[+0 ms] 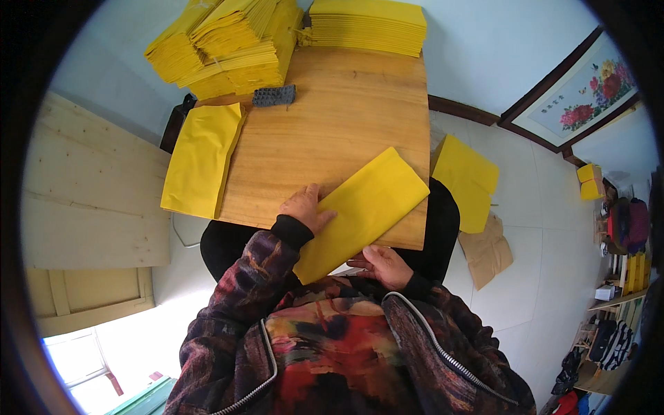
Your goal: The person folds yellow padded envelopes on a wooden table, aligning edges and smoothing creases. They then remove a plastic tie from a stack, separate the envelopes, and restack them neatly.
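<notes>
A long folded piece of yellow paper [370, 204] lies slantwise across the table's near right corner, its lower end hanging past the edge toward my body. On its left side rests my left hand [306, 209], the thumb over the paper and the other fingers spread toward the table. At the paper's lower right edge is my right hand [387, 268], its thumb and bent fingers closed on the overhanging border; the fingertips are partly hidden. Another yellow folded paper [200, 160], slightly creased, lies along the table's left edge.
Bundles of yellow paper [238, 52] and a neat yellow stack [366, 28] stand at the back of the wooden table [332, 104]. A dark grey textured object [274, 95] lies before them. Yellow paper [465, 181] and brown paper [485, 252] are right of the table.
</notes>
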Tool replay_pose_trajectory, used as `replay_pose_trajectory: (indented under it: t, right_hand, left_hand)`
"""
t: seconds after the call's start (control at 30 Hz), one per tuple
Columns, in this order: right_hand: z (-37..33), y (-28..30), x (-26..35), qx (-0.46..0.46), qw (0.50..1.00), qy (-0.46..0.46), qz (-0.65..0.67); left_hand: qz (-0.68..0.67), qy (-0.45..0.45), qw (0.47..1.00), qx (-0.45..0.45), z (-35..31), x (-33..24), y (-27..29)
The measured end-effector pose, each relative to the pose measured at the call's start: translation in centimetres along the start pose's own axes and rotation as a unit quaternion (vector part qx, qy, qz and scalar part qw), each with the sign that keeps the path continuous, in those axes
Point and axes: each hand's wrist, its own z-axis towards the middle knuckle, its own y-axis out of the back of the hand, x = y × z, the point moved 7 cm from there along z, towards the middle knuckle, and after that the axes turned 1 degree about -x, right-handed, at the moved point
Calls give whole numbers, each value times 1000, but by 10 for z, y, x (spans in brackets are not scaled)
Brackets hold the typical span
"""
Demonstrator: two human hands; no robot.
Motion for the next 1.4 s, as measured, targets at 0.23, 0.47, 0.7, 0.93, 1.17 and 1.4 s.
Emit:
replay_pose_trajectory:
  t: [0.23,0.47,0.7,0.93,1.17,1.4]
  right_hand:
    - [11,-9,-10,-117,990,-22,76]
    - [-16,-56,131,-85,871,372,-308]
    - [-41,-121,259,-79,745,521,-409]
    - [-14,-92,239,-113,727,490,-467]
    - [32,-47,194,-136,833,376,-383]
    - [32,-55,195,-81,879,387,-266]
  left_hand:
    - [-127,7,987,97,14,12,-3]
    - [-523,-108,845,-12,-2,-21,82]
    - [-558,-239,786,-121,-15,-64,180]
    - [-543,-234,792,-153,2,-47,142]
    - [-539,-138,824,-108,23,-28,95]
    - [-570,-181,802,8,43,-34,119]
